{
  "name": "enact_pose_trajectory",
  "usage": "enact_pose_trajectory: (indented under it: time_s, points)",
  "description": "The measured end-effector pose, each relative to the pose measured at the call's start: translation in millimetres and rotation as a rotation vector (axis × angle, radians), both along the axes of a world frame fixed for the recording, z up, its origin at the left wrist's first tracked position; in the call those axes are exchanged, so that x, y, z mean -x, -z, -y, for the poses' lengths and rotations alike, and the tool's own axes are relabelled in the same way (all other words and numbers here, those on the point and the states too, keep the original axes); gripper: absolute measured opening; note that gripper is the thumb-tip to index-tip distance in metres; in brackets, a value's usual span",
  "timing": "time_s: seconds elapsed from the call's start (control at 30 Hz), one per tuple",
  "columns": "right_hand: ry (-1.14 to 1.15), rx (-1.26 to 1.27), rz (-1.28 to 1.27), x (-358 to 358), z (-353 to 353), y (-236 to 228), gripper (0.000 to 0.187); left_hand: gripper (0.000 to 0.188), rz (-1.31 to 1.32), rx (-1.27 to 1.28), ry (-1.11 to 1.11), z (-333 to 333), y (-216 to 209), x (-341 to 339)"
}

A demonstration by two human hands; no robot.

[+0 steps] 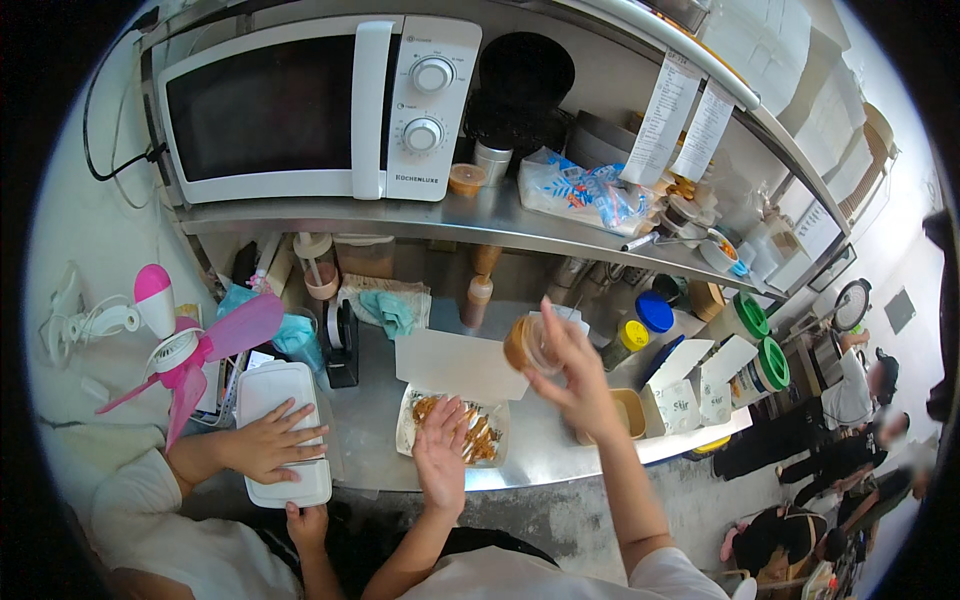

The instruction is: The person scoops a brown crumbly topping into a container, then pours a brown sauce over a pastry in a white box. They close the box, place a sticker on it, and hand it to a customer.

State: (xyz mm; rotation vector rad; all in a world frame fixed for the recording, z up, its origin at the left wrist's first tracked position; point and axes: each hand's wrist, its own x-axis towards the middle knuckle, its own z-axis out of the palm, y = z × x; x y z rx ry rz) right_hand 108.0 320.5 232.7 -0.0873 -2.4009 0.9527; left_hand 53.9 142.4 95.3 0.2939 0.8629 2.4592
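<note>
My right hand (578,385) is raised over the counter. Its fingers grip a small clear sauce cup (520,345) with orange-brown contents, tilted on its side. Below and to the left, an open white takeaway box (408,440) lies on the steel counter with its lid (450,367) folded back. Browned food pieces with pale streaks (487,440) fill the part of the box I can see. My left hand (440,465) hovers at the box's near side, fingers stretched out and holding nothing, hiding part of the food.
At the left, another person's hand (268,443) rests on white lidded containers (285,385) beside a pink fan (185,360). Upright takeaway boxes (672,405), a brown bowl (630,412) and green-lidded tubs (772,364) stand right. A microwave (270,115) sits on the shelf (420,215) above.
</note>
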Motion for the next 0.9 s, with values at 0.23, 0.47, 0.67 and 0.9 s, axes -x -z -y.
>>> enact_pose_trajectory:
  time_s: [0.23, 0.47, 0.67, 0.9]
  points:
    - [-0.199, 0.081, -0.071, 110.0, -97.9, -43.6, 0.095, 0.063, 0.069, 0.093, -0.146, 14.6, 15.6, 0.6]
    - [-0.21, -0.11, 0.26, 171.8, -140.5, -76.6, 0.112, 0.058, 0.126, 0.153, -0.326, 45.6, 37.7, -4.6]
    - [-0.219, -0.126, 0.384, 186.4, -158.7, -76.8, 0.116, 0.055, 0.181, 0.156, -0.424, 75.5, 47.5, -7.7]
    - [-0.155, -0.303, 0.238, 163.5, -141.4, -87.9, 0.098, 0.052, 0.058, 0.227, -0.401, 95.6, 55.4, -5.4]
